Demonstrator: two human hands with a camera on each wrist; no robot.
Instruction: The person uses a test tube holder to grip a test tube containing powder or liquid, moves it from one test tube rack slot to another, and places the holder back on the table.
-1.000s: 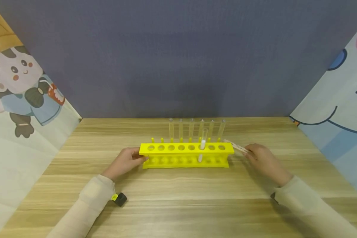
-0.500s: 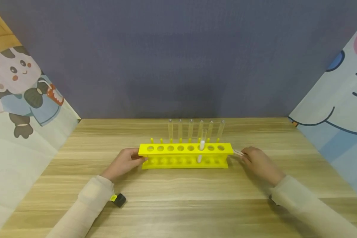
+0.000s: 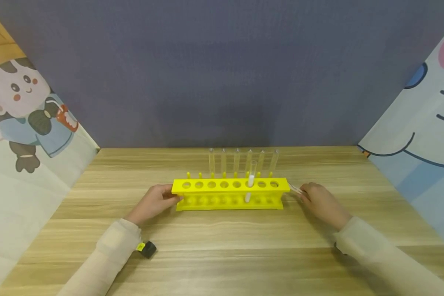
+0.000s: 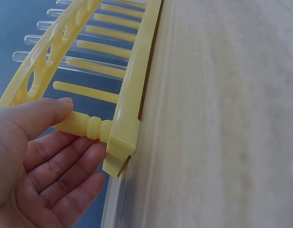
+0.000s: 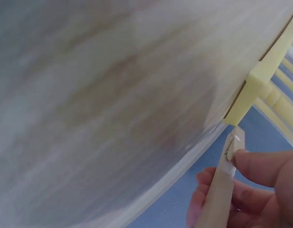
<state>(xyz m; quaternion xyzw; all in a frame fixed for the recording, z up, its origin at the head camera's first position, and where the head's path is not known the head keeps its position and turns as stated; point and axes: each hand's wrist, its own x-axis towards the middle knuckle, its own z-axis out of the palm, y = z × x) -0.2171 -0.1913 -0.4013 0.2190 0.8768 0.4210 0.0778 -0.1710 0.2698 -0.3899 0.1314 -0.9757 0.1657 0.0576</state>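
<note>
In the head view a yellow test tube rack (image 3: 222,191) stands mid-table. One test tube with white contents (image 3: 250,181) sits upright in a hole right of its middle. Several clear test tubes (image 3: 211,160) are upside down on the pegs behind. My left hand (image 3: 153,201) holds the rack's left end, thumb and fingers about the end post (image 4: 75,124) in the left wrist view. At the right end, my right hand (image 3: 322,201) grips a wooden test tube clamp (image 5: 220,194) with a wire spring. The clamp's far end is hidden behind the rack in the head view.
The wood-grain table (image 3: 222,255) ends at a dark grey panel (image 3: 222,82). Printed cartoon sheets flank it left (image 3: 7,172) and right (image 3: 425,181). A black object with a yellow label (image 3: 146,249) is by the left sleeve.
My right hand has shifted slightly left, and the clamp's far end has dropped out of sight behind the rack's right end. My left hand keeps its hold on the rack.
</note>
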